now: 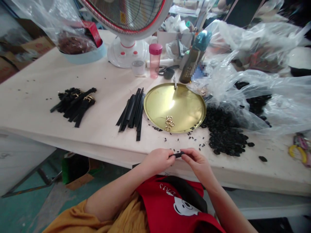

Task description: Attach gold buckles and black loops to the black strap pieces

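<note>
At the table's front edge my left hand (pixel 157 160) and my right hand (pixel 198 163) meet, both pinched closed on a small black strap piece (pixel 178 155) held between them. Just beyond lies a round gold tray (pixel 175 106) with a few gold buckles (pixel 169 123) near its front rim. Left of the tray is a bundle of plain black straps (pixel 132 111). Farther left sits a pile of black straps with gold buckles (pixel 74 102). A heap of small black loops (pixel 224 131) spills out to the right of the tray.
A white and red fan (pixel 127 32) stands at the back, with a pink cup (pixel 155 60), a dark bottle (pixel 194 56) and scissors (pixel 167 71) near it. Clear plastic bags (pixel 262 81) cover the right side. A bagged bowl (pixel 77 45) sits back left. Small black bits dot the tabletop.
</note>
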